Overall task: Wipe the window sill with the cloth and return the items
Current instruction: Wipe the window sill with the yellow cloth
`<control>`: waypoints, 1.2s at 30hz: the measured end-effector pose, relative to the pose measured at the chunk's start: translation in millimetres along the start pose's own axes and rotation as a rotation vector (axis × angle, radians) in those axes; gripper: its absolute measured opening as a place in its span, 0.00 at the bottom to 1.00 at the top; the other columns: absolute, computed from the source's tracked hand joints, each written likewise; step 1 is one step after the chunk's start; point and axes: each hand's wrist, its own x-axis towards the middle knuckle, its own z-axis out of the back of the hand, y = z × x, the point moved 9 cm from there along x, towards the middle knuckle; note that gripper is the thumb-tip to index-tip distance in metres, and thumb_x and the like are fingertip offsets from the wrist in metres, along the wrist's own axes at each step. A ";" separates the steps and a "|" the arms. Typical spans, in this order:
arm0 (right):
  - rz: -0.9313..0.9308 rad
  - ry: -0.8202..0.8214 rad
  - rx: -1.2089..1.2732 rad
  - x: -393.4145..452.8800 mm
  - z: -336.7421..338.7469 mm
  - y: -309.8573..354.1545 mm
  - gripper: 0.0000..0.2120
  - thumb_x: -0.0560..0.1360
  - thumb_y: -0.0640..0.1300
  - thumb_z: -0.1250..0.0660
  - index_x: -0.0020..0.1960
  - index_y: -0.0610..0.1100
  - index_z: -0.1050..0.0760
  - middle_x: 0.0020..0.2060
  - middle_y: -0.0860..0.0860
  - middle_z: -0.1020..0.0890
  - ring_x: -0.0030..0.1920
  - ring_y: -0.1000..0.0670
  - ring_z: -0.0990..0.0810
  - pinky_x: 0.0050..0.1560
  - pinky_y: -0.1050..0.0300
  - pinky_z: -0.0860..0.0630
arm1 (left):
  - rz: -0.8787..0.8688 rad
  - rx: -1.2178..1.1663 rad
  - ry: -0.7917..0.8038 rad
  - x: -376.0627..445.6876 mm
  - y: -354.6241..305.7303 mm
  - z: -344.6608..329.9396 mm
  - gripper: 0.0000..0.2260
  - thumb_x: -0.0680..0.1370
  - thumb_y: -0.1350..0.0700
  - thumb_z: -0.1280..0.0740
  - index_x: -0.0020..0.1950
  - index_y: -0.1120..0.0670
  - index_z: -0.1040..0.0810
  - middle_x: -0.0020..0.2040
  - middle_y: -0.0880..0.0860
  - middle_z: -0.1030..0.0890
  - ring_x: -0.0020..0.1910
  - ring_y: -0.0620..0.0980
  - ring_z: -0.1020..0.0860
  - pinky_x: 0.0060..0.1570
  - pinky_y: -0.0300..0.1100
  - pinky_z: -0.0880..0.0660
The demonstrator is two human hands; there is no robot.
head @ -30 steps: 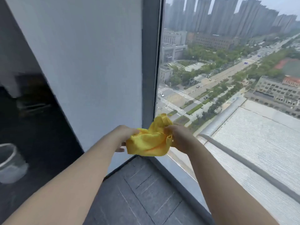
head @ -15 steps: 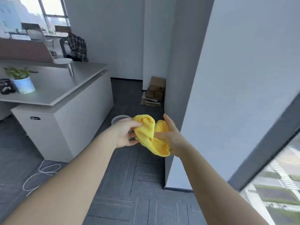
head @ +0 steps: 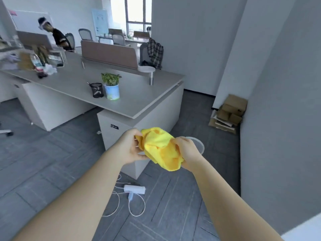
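Yellow cloth (head: 161,148), bunched into a loose wad, sits between both hands in mid-air above the grey floor. The left hand (head: 129,146) pinches its left edge, fingers closed on the fabric; the right hand (head: 186,151) grips its right side, fingers wrapped around the folds. Behind the right hand, at about two o'clock, the rim of a clear round tub (head: 199,145) shows. At eleven o'clock stands a desk (head: 139,100) with a potted plant (head: 111,86) and a black pen cup (head: 97,90) just beside it. At six o'clock a white power strip (head: 134,189) lies on the floor.
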 end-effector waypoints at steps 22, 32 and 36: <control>-0.110 0.187 0.429 374.8 -216.3 68.9 0.19 0.70 0.29 0.50 0.54 0.37 0.27 0.41 0.42 0.22 0.42 0.44 0.23 0.41 0.54 0.24 | 0.358 0.058 0.070 305.3 -155.1 172.7 0.23 0.74 0.38 0.43 0.59 0.53 0.29 0.55 0.58 0.23 0.53 0.58 0.25 0.54 0.58 0.32; -0.176 0.093 0.121 492.0 -248.3 48.1 0.16 0.70 0.45 0.29 0.53 0.39 0.27 0.48 0.43 0.20 0.48 0.44 0.20 0.47 0.50 0.23 | 0.134 0.200 0.203 438.1 -226.4 208.5 0.15 0.76 0.63 0.39 0.60 0.49 0.32 0.48 0.51 0.22 0.44 0.52 0.22 0.42 0.51 0.25; -0.207 -0.301 0.164 520.3 -234.1 28.6 0.12 0.73 0.46 0.33 0.35 0.41 0.29 0.37 0.44 0.27 0.40 0.46 0.28 0.40 0.52 0.31 | 0.227 0.333 0.399 480.2 -218.2 212.9 0.21 0.75 0.65 0.38 0.63 0.47 0.34 0.52 0.49 0.23 0.48 0.50 0.23 0.48 0.51 0.26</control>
